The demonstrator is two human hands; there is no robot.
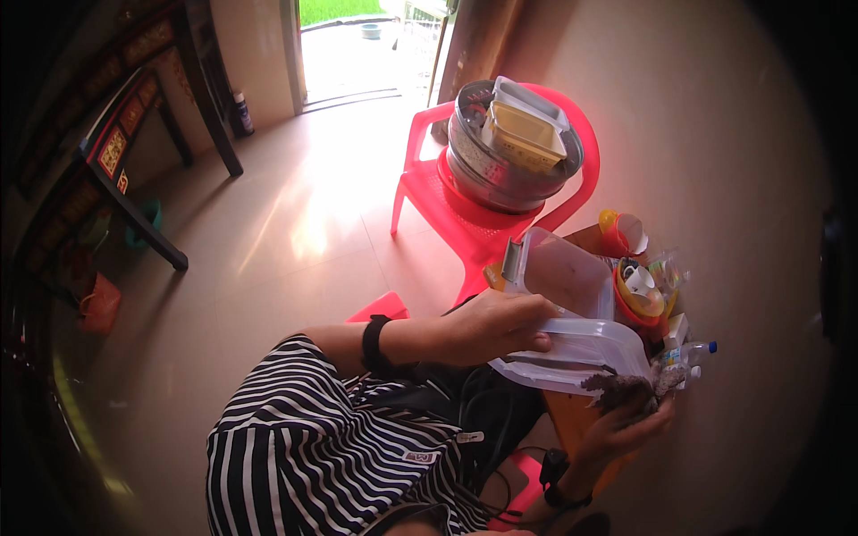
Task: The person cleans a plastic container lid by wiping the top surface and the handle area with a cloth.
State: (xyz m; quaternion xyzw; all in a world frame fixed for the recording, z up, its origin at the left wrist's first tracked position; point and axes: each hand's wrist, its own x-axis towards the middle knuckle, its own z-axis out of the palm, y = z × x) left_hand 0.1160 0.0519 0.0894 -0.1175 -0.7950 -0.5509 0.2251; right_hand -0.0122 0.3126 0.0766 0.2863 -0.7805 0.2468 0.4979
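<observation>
My left hand (503,328) grips the near-left rim of a translucent plastic container (603,345), which is tilted over an orange-brown wooden surface (576,419). At the container's right end, my right hand (630,425) holds a crumpled grey-brown cloth (620,392) against its corner. Just behind stands another clear plastic piece (570,275) with a grey clip latch on its left edge; whether it is a box or a lid I cannot tell.
A pink plastic chair (429,181) holds a metal pot (496,174) with plastic tubs. Cups (640,281), bowls and bottles (694,352) crowd the right side. A dark carved table (134,201) stands left. An open doorway (355,67) lies ahead.
</observation>
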